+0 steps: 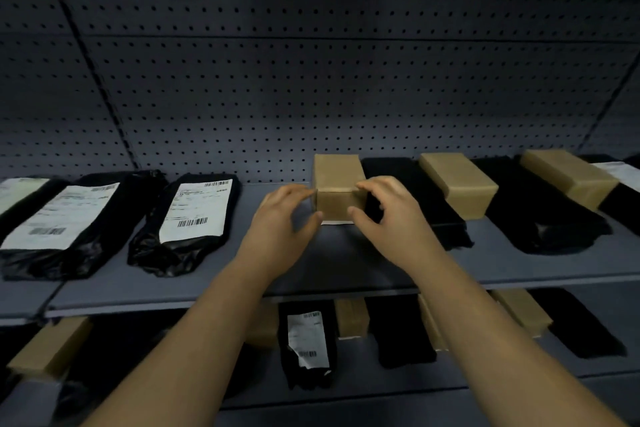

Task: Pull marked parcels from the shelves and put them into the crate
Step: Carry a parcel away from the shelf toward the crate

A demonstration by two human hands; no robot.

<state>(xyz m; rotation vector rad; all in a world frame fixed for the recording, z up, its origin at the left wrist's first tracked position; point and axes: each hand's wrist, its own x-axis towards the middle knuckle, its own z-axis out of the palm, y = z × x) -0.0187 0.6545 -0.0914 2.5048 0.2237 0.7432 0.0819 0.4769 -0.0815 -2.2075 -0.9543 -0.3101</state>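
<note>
On the upper shelf, mid-frame, the small cardboard box lies end-on among black bags. It looks stiff, light and smooth-sided, so it is probably best clasped across its near end. The left hand and right hand pinch that end's two corners, fingers on top, thumbs at the front face.

On the upper shelf, the middle box sits between labelled bags, left, and two boxes, right. The left hand and right hand hold its sides.
</note>
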